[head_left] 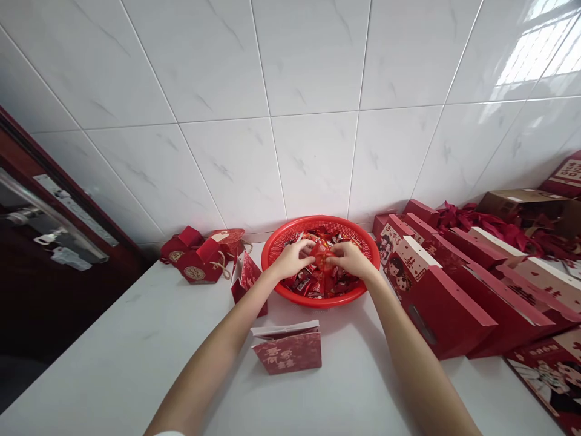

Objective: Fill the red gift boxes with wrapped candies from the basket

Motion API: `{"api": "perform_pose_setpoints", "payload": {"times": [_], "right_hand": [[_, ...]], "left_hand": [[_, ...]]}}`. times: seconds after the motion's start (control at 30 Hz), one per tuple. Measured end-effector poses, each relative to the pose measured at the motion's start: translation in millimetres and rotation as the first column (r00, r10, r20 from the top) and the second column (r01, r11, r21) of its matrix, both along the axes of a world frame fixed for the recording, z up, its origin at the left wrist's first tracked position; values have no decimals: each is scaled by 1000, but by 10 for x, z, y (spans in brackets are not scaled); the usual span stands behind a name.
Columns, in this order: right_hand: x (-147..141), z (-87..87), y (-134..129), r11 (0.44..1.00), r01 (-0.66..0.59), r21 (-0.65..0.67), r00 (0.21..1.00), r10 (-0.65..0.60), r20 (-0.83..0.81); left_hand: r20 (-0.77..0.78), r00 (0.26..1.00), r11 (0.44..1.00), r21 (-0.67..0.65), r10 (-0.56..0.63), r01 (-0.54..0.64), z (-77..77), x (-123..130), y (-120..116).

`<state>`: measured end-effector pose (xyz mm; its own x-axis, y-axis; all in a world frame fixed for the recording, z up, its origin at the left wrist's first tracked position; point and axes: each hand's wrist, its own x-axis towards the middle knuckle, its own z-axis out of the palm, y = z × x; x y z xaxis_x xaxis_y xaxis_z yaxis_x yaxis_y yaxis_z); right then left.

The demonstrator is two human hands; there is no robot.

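Both my hands are over a round red plastic basket (373, 257) heaped with red-wrapped candies (313, 286). My left hand (294, 259) and my right hand (350, 259) face each other, their fingertips closed on a shiny red candy packet (321, 254) between them. Its exact kind is hard to make out. In front of the basket a small red paper gift bag (288, 354) with pale lettering stands upright, its top apart. Another red gift bag (247, 275) stands beside the basket, partly behind my left forearm.
Small red gift boxes (200, 266) with rope handles stand at the left by the wall. Rows of large red gift bags (436, 297) fill the right side, with a cardboard box (521, 203) and dark red ribbons (476, 227) behind. White tiles (313, 163) back the table; a dark door (59, 242) is at left.
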<state>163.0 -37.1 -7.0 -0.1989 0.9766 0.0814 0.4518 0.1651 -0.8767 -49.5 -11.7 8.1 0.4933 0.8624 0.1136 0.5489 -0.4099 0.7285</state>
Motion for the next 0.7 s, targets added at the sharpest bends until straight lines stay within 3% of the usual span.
{"api": "perform_pose_setpoints", "payload": {"times": [0.1, 0.2, 0.27, 0.33, 0.47, 0.7], "right_hand": [[24, -6, 38, 978, 207, 32, 937, -189, -294], [33, 7, 45, 947, 320, -23, 797, -282, -534], [31, 20, 33, 948, 312, -63, 796, -297, -527], [29, 32, 15, 944, 314, -97, 806, -320, -497], [29, 46, -13, 946, 303, -114, 825, -320, -465], [10, 55, -47, 969, 231, -84, 860, -244, -447]], "left_hand": [[-30, 999, 999, -24, 38, -38, -4, -1, 11], [-242, 947, 976, -87, -214, 198, 13, 16, -15], [-367, 857, 932, -129, -362, 338, 26, 34, -41], [-467, 781, 905, -123, -414, 406, 35, 52, -63], [-590, 711, 902, -68, -381, 427, 41, 67, -84], [-646, 661, 899, -92, -381, 428, 72, 66, -108]]}}
